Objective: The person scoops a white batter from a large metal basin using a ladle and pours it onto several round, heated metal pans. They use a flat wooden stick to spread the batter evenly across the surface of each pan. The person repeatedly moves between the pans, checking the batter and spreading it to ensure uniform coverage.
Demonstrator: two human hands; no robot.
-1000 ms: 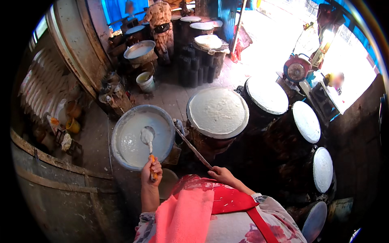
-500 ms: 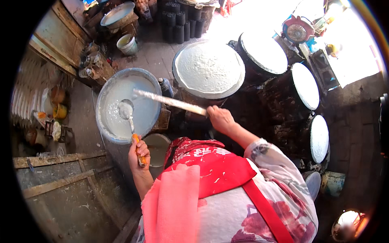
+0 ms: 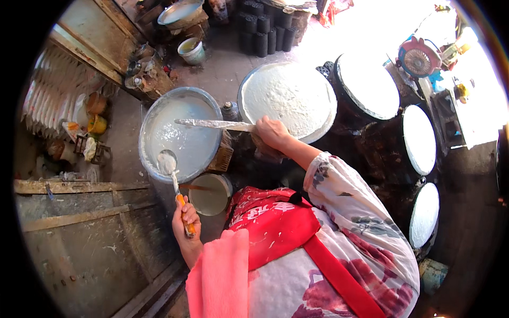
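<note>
My left hand is closed around the orange handle of a ladle. The ladle's white-coated bowl is at the near rim of a wide basin of thin white batter. My right hand grips the end of a long flat wooden stick smeared with white. That stick points left, and its far end is over the basin. Just beyond my right hand is a large round pan covered with a thick white layer, overlapped by my hand at its near-left edge.
A smaller bucket of pale liquid stands between basin and my red apron. Several white-topped drums curve along the right. Black coal cylinders, a white bucket and a fan are farther back. A wooden partition is at left.
The view has shifted, moving the surroundings. My right hand has come to the round pan's near-left edge, and the stick lies more level. The ladle has moved from inside the basin to its near rim.
</note>
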